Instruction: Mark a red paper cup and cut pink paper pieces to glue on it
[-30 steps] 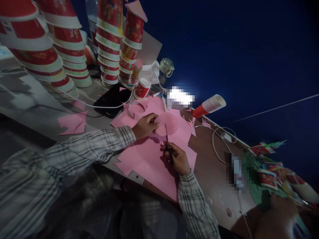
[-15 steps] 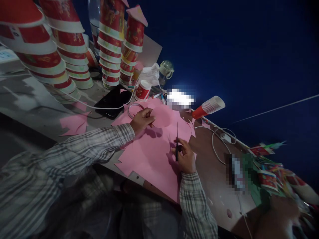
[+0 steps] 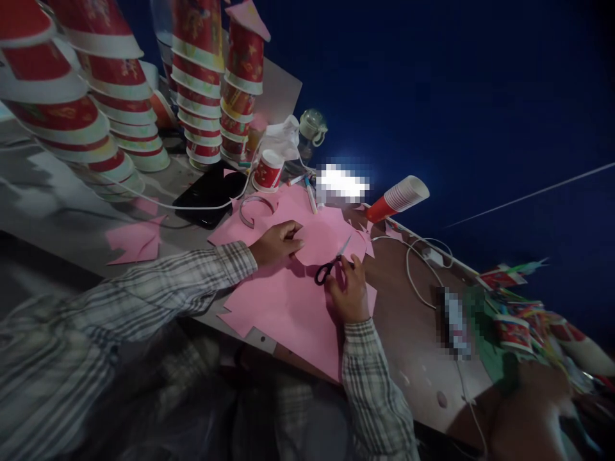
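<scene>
While the big pink sheet point(image 3: 288, 307) lies flat on the table point(image 3: 413, 358), everything else sits around it: far left of it, stacks of red-and-white paper cups point(image 3: 120, 109), w/ a pink offcut point(image 3: 134, 240) below them; just up-left of the sheet, a black tablet point(image 3: 209, 192) w/ a white cable across it, then a metal ring point(image 3: 254, 208) on the sheet's top edge. Left hand point(image 3: 278, 243) rests on the sheet's upper part, fingers closed in a pinch on the edge of a pink paper circle point(image 3: 327, 237) – the circle lies on the sheet, touching it. Scissors point(image 3: 331, 262) lie at the circle's lower right rim, blades nearly closed, black handles toward the person. Right hand point(image 3: 350, 294) sits just beside the handles, fingers loosely curled and touching them – whether they actually grip, can't tell. Right of the sheet, a tipped stack of red cups point(image 3: 401, 198), a white cord point(image 3: 418, 269), and further right, bright clutter point(image 3: 523, 326).
</scene>
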Tool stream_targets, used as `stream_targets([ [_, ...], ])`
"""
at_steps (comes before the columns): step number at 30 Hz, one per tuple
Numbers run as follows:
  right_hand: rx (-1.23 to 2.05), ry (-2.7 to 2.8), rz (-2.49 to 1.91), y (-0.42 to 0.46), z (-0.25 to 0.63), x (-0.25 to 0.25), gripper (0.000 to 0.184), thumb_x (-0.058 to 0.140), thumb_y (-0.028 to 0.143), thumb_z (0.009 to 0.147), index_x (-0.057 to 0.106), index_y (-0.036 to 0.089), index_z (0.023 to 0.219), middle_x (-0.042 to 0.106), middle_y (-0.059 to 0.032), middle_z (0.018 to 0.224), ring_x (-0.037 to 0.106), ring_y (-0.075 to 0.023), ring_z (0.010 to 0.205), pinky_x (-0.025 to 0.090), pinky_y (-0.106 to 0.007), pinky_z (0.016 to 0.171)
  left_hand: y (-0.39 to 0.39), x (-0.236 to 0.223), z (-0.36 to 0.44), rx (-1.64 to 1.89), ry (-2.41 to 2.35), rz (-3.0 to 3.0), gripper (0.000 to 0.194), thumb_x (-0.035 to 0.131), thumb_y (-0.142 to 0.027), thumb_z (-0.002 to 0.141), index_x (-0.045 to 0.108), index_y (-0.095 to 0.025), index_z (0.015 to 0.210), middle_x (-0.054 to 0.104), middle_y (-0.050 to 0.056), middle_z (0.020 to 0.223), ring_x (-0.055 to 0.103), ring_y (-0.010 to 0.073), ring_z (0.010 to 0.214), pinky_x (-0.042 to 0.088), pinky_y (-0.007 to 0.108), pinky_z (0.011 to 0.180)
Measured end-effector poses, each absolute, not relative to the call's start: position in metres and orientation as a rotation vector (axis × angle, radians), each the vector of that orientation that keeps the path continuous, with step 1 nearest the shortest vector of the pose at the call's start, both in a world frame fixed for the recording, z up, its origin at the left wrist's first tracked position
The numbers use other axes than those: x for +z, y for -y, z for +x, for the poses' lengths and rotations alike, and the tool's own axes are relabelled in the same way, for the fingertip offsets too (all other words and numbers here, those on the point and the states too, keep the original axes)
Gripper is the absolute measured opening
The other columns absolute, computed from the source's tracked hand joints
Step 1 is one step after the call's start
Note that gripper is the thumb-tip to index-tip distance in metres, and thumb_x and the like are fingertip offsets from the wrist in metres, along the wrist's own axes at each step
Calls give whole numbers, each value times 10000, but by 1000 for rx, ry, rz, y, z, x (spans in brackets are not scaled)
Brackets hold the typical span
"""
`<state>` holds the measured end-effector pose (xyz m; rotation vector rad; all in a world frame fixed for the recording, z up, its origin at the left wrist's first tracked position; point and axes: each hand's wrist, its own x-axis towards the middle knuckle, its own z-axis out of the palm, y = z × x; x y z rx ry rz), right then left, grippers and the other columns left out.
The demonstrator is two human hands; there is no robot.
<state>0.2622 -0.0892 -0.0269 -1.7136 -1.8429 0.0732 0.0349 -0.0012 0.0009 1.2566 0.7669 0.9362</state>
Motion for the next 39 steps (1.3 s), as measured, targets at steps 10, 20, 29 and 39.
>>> stream_targets([
  [10, -148, 1855, -1773, 91, 249, -17, 414, 571, 375, 868, 633, 169, 1222, 528, -184, 1321, 417, -366, 1294, 346, -635, 1086, 3, 6, 35, 932, -790, 1250, 144, 620, -167, 757, 585, -138, 894, 547, -46, 629, 512, 81, 523, 420, 203, 482],
  [20, 437, 1516, -1473, 93, 245, -5, 412, 488, 439, 938, 606, 177, 1232, 671, -47, 843, 618, -154, 665, 539, -319, 652, 6, 1, 34, 811, -756, 1445, 299, 641, -272, 780, 600, -142, 1047, 589, -21, 783, 502, 85, 640, 416, 212, 575],
  [29, 560, 1410, -1524, 94, 237, -8, 207, 660, 382, 803, 650, 176, 778, 621, 12, 657, 572, -138, 616, 498, -275, 607, 11, -2, 38, 697, -620, 1297, 374, 685, -263, 760, 559, -160, 1096, 461, -84, 678, 515, 68, 545, 488, 223, 544],
  [39, 668, 1248, -1454, 93, 230, -9, 221, 715, 338, 752, 656, 179, 893, 678, -8, 708, 630, -143, 592, 532, -270, 539, 19, -4, 43, 605, -506, 1051, 343, 736, -199, 734, 565, -134, 1024, 601, -31, 744, 651, 119, 587, 572, 318, 625],
])
